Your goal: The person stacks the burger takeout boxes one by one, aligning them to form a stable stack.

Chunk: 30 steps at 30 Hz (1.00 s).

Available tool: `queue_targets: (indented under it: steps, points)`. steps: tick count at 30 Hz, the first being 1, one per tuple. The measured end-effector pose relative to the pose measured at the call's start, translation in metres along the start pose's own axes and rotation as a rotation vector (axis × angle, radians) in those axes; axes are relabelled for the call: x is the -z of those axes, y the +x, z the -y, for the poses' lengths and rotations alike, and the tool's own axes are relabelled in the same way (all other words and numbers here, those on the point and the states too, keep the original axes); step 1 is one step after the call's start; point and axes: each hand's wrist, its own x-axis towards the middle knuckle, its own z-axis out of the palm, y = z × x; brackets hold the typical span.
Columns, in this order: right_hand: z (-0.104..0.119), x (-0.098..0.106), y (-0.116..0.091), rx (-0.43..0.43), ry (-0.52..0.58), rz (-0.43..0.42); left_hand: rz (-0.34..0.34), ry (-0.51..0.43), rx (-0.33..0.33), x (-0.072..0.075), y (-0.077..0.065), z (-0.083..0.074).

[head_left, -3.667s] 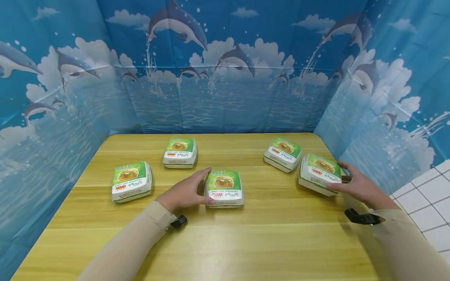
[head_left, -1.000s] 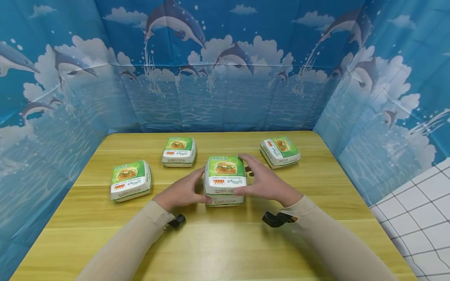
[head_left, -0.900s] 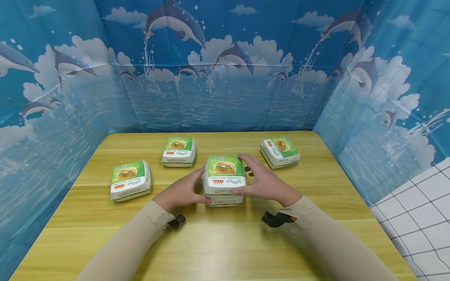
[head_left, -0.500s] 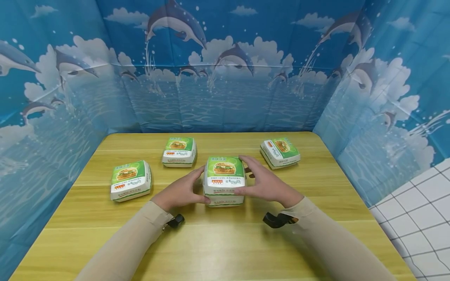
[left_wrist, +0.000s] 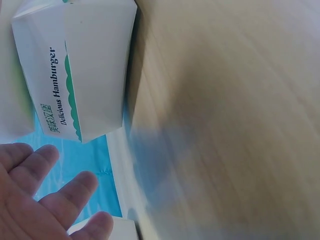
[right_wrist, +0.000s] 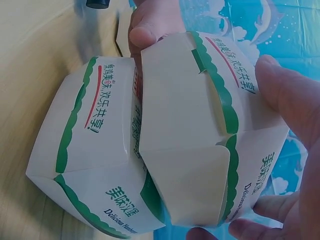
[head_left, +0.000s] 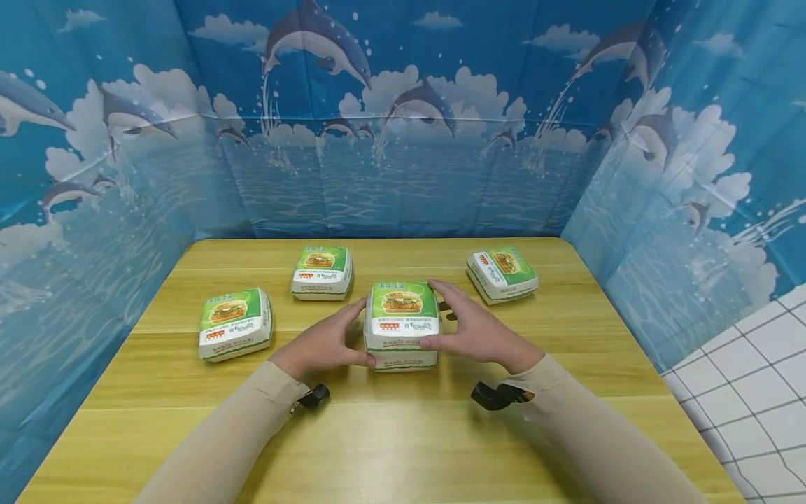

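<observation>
Two white-and-green hamburger boxes sit one above the other between my hands, at the middle of a yellow wooden table (head_left: 390,437). My right hand (head_left: 481,329) holds the upper box (head_left: 401,315) from its right side, thumb on the near face and fingers reaching round toward the far side. That box lies immediately left of my right palm, directly over the lower box (head_left: 399,361), whose front wall shows as a narrow strip beneath it. The top is nearly square, so no long axis stands out, and the near edges of the two run roughly parallel. Base and lid meet or very nearly meet; I cannot tell whether the full weight rests there. My left hand (head_left: 322,344) is across from the right, fingers loosely spread, with the thumb at the near left corner of the lower box; the left wrist view shows a gap between fingertips and cardboard, and I cannot tell whether the thumb presses. Three more boxes stand apart: a left box (head_left: 236,325), a back-left box (head_left: 322,273) and, beyond my right hand, an angled back-right box (head_left: 502,274)
</observation>
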Motion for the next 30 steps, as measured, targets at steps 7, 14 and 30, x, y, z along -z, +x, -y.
queue_targets:
  steps: [7, 14, 30]
  points:
    - [-0.001, 0.0, -0.001, 0.008, 0.008, 0.0, 0.007, -0.004, 0.008, 0.001, -0.001, -0.004]
    - [-0.001, 0.0, -0.002, 0.009, 0.01, 0.002, 0.009, 0.007, 0.012, 0.001, -0.001, -0.004]
    - [-0.001, 0.0, -0.002, 0.006, 0.003, 0.011, 0.02, 0.089, 0.044, 0.011, -0.011, -0.01]
